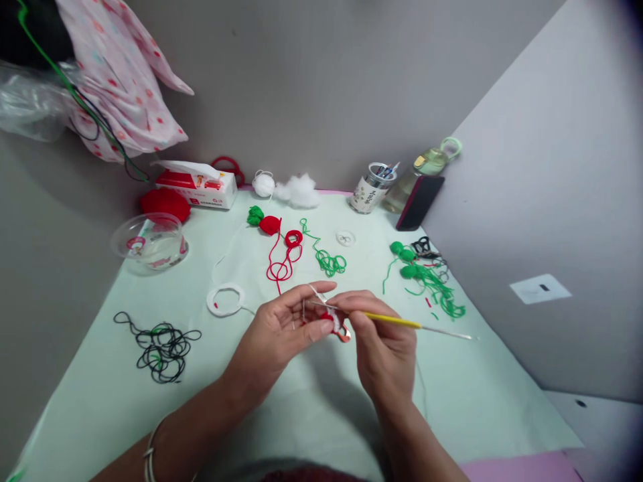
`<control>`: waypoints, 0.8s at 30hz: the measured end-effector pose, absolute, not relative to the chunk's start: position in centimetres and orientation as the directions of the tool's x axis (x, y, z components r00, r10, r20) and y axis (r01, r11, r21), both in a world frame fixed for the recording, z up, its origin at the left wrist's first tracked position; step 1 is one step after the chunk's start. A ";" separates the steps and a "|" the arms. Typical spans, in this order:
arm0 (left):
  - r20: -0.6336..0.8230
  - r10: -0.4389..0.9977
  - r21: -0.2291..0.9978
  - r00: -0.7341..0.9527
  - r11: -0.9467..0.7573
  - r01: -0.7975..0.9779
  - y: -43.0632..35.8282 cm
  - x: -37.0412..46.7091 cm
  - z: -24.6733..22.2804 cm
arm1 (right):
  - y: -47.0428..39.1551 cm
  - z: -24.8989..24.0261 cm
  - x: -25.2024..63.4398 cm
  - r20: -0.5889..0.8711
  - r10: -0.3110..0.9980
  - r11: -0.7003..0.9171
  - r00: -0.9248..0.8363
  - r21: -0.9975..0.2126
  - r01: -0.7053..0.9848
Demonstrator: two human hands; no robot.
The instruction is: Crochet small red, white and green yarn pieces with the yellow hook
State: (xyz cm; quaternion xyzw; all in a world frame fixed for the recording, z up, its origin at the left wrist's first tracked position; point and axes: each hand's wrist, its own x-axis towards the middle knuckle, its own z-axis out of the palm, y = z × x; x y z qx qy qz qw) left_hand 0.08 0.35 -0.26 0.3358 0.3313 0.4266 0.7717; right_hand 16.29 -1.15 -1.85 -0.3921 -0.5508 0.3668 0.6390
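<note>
My left hand [284, 328] is closed on a small red and white crochet piece [329, 316], its thumb pressed on the near side. White yarn [316, 292] runs over its raised index finger. In my right hand [384, 341], pinched between thumb and fingers, is a crochet hook [394, 320] with a yellow grip and metal ends. The hook's left end reaches the white yarn at the crochet piece. An orange, shiny clip-like thing [344, 333] hangs at the piece's lower right. Fingers hide much of the piece.
Around my hands lie a white yarn ring [226, 300], tangled black cord [163, 351], red yarn [279, 270], green yarn [330, 262] and green crocheted pieces [409, 271]. Behind stand a plastic tub [151, 251], tissue box [201, 191], stuffing [299, 191], pen cup [369, 193], bottle [414, 177] and phone [420, 203].
</note>
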 end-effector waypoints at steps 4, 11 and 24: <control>-0.241 0.878 0.815 0.414 0.415 -0.405 0.6 -0.2 -0.4 | -0.9 -1.7 16.6 0.266 0.958 0.284 0.106 -0.929 -0.239; -0.243 0.879 0.825 0.411 0.410 -0.389 0.7 -0.6 -0.2 | -0.9 -1.0 16.7 0.275 0.958 0.287 0.083 -0.915 -0.282; -0.253 0.886 0.765 0.389 0.429 -0.480 0.4 0.2 0.1 | -3.0 -1.6 16.9 0.743 0.629 0.642 -0.230 -0.329 0.693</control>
